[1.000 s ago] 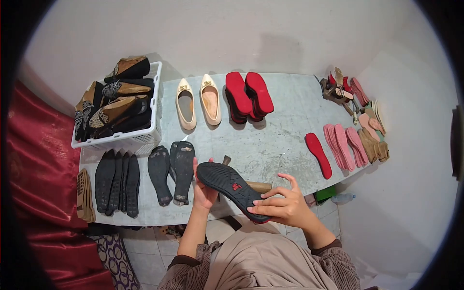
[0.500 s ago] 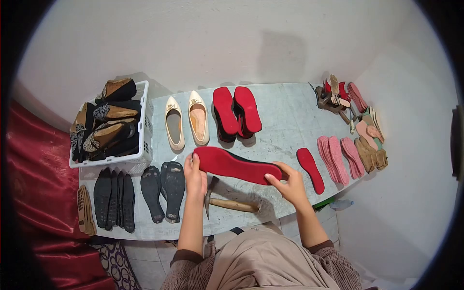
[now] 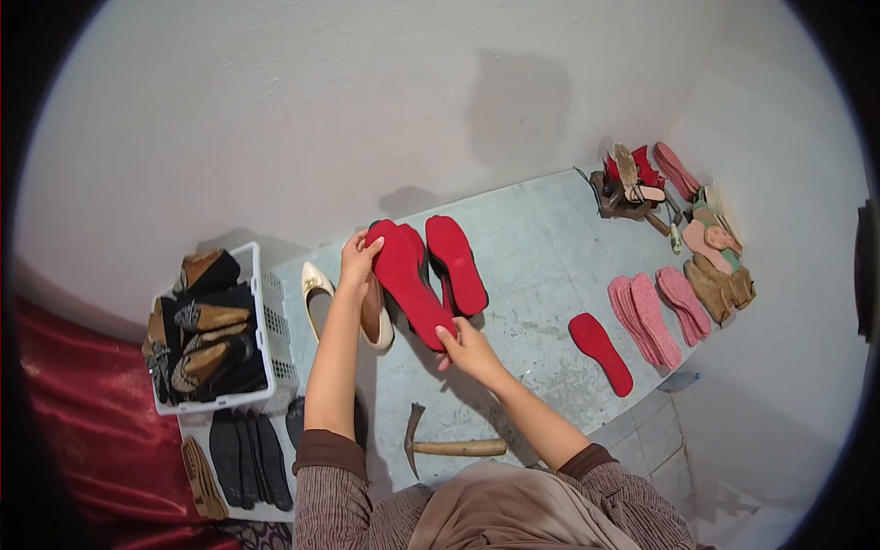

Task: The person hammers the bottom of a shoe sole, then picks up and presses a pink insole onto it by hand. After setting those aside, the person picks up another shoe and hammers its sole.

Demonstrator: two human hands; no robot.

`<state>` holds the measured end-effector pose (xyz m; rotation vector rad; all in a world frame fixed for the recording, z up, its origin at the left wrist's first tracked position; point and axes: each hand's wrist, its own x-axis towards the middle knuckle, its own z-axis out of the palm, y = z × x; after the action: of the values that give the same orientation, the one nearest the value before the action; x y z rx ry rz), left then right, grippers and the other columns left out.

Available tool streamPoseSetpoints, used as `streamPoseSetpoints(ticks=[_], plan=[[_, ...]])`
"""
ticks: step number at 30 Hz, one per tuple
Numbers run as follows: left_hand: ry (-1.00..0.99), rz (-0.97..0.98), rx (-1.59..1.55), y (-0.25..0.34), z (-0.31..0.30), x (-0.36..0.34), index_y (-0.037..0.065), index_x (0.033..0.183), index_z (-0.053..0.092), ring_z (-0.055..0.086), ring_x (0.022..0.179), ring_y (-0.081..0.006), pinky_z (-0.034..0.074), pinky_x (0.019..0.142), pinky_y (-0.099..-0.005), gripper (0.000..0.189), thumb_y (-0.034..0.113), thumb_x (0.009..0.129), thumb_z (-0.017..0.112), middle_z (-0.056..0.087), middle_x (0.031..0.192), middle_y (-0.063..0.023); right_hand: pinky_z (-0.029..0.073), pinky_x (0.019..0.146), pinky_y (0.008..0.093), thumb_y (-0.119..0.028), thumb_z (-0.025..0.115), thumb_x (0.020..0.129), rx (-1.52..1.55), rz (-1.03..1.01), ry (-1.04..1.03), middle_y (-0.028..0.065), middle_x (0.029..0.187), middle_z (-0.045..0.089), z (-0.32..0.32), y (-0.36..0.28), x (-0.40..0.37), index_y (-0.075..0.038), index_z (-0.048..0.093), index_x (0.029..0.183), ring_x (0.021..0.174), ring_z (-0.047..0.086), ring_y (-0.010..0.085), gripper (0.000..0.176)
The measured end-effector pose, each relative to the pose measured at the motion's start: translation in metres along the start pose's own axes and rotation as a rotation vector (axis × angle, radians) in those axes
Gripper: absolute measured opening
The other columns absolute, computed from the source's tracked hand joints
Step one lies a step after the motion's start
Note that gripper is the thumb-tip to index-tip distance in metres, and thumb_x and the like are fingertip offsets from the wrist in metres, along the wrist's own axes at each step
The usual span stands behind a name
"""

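Observation:
A red insole (image 3: 409, 282) is held between my two hands, tilted, its red face up. My left hand (image 3: 357, 260) grips its upper end with the thumb on top. At the lower end, my right hand (image 3: 464, 348) pinches it between thumb and fingers. The insole is over the left of the two stacks of red soles, hiding much of it; the right stack (image 3: 458, 266) stands beside it. Cream flat shoes (image 3: 314, 291) lie partly hidden behind my left arm. Another red insole (image 3: 601, 354) lies apart to the right.
A white basket (image 3: 275, 335) at the left holds patterned shoes. Black soles (image 3: 247, 458) and tan soles (image 3: 202, 478) lie below it. A hammer (image 3: 458, 447) is near the front edge. Pink insoles (image 3: 644, 321) and brown pieces (image 3: 721, 287) lie at the right, below tools (image 3: 623, 197).
Both hands have carried the red insole up and toward the stacks, turning it from nearly level to steeply slanted. The camera view has shifted and tilted.

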<state>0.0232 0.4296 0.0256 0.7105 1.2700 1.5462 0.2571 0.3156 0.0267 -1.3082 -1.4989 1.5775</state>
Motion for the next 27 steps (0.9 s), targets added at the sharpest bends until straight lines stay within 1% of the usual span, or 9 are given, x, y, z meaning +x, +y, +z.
streamPoseSetpoints(ticks=[4,7,9,11,15,17,19,22,27], plan=[[0.025,0.03,0.217,-0.03,0.002,0.057,-0.007,0.117,0.049,0.059,0.094,-0.0203,0.048,0.081,-0.028,0.043,0.005,0.08,0.066,0.06,0.107,-0.0149,0.05,0.05,0.0302,-0.034,0.049,0.093,-0.055,0.048,-0.011,0.013,0.064,0.062,0.004,-0.007,0.03,0.005,0.047,0.097,0.053,0.064,0.0192,0.039],[0.117,0.02,0.532,-0.051,0.002,0.076,-0.002,0.108,0.058,0.062,0.083,-0.0193,0.049,0.074,-0.0286,0.036,0.013,0.078,0.07,0.065,0.094,-0.0125,0.051,0.05,0.031,-0.035,0.048,0.093,-0.119,0.063,-0.017,0.0138,0.061,0.062,0.001,-0.005,0.048,0.005,0.047,0.093,0.052,0.064,0.0198,0.04],[0.081,-0.001,0.604,-0.062,-0.001,0.083,-0.002,0.111,0.056,0.061,0.084,-0.0189,0.049,0.074,-0.0282,0.037,0.014,0.08,0.068,0.064,0.095,-0.0125,0.051,0.05,0.0312,-0.036,0.048,0.093,-0.166,0.065,-0.024,0.0142,0.06,0.062,0.0,-0.004,0.053,0.006,0.047,0.092,0.051,0.064,0.02,0.042],[0.055,-0.014,0.673,-0.069,-0.002,0.086,-0.002,0.114,0.054,0.061,0.086,-0.0185,0.049,0.074,-0.0277,0.039,0.015,0.082,0.067,0.063,0.095,-0.0125,0.051,0.05,0.0371,-0.038,0.045,0.092,-0.281,0.038,-0.028,0.018,0.056,0.06,0.001,-0.005,0.057,0.008,0.047,0.089,0.05,0.063,0.0259,0.046],[0.09,0.1,0.788,-0.072,0.003,0.084,0.0,0.11,0.058,0.061,0.085,-0.0222,0.048,0.076,-0.0304,0.039,0.023,0.08,0.068,0.063,0.093,-0.0142,0.052,0.054,0.0407,-0.038,0.045,0.092,-0.395,0.073,-0.023,0.0211,0.059,0.06,0.001,-0.01,0.061,0.008,0.049,0.088,0.055,0.064,0.03,0.046],[0.1,0.142,0.821,-0.072,0.005,0.081,0.001,0.109,0.059,0.06,0.085,-0.0243,0.047,0.078,-0.032,0.04,0.025,0.079,0.069,0.062,0.093,-0.0147,0.052,0.057,0.0438,-0.039,0.046,0.09,-0.726,-0.098,0.093,0.0226,0.063,0.061,0.005,-0.001,0.064,0.006,0.053,0.086,0.062,0.065,0.0353,0.046],[0.186,0.359,1.173,-0.078,0.003,0.082,0.003,0.108,0.061,0.058,0.088,-0.0288,0.045,0.082,-0.0352,0.041,0.028,0.076,0.071,0.059,0.094,-0.0156,0.052,0.058,0.0448,-0.041,0.046,0.09,-0.767,-0.062,0.088,0.0227,0.065,0.062,0.004,-0.011,0.06,0.006,0.054,0.086,0.064,0.064,0.0371,0.047],[0.162,0.192,1.129,-0.079,0.003,0.086,0.005,0.11,0.06,0.055,0.09,-0.0305,0.044,0.084,-0.0371,0.043,0.028,0.076,0.071,0.055,0.096,-0.0167,0.052,0.058,0.0458,-0.042,0.046,0.089,-0.819,-0.024,0.075,0.0223,0.067,0.062,0.003,-0.017,0.059,0.004,0.055,0.087,0.066,0.064,0.0385,0.047],[0.218,0.373,1.121,-0.078,0.003,0.075,0.007,0.113,0.055,0.054,0.086,-0.0319,0.041,0.082,-0.0414,0.048,0.028,0.074,0.071,0.055,0.094,-0.0176,0.051,0.057,0.0458,-0.044,0.046,0.089,-0.797,0.008,0.138,0.0233,0.065,0.061,-0.001,-0.023,0.038,0.003,0.053,0.087,0.065,0.063,0.0402,0.048]])
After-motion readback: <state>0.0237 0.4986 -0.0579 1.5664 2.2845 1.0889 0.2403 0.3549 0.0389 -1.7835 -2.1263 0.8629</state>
